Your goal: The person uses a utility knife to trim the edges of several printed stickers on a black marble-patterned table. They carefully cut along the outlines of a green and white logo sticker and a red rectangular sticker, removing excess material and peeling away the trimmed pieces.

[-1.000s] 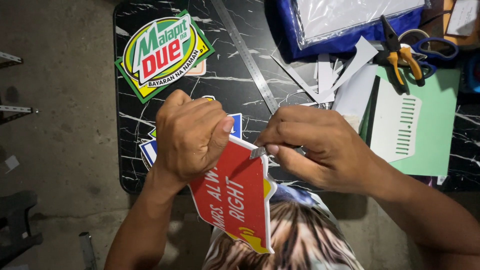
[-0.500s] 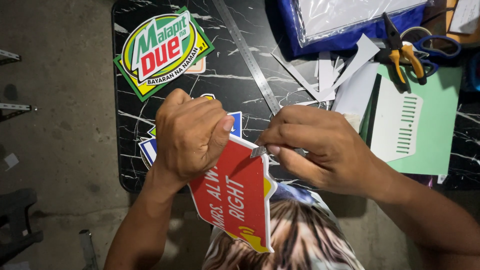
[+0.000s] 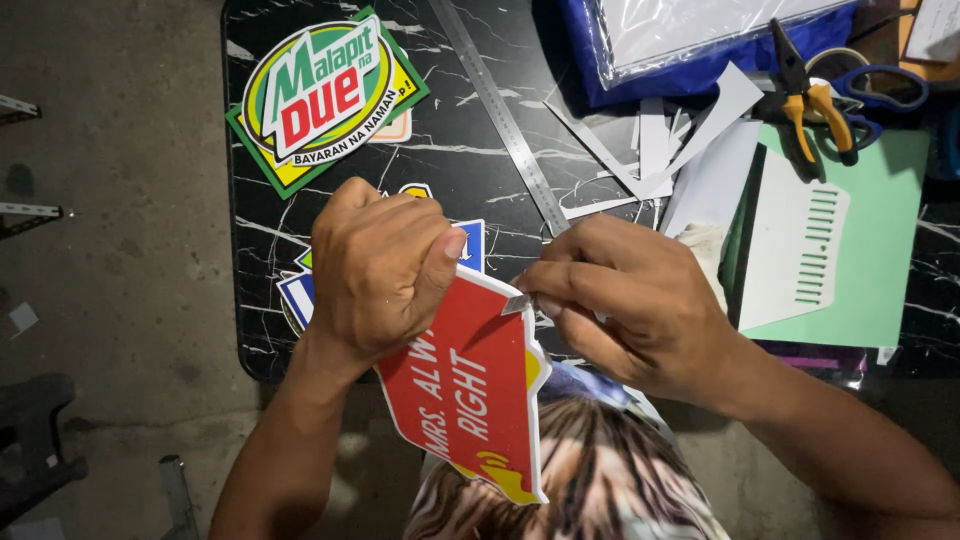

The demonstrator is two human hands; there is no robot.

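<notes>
A red sign cutout (image 3: 468, 385) with white edge and yellow lower part stands at the lower centre. A green, yellow and red logo sign (image 3: 325, 95) lies at the upper left. A blue-and-white sign (image 3: 300, 295) is partly hidden at centre left.

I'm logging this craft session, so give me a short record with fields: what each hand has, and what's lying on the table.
left hand: grips the top of the red cut-out sign
right hand: fingers pinch a small blade at the sign's edge
table: black, marbled
on table: metal ruler, green and yellow logo cut-out, pliers, scissors, white paper strips
</notes>
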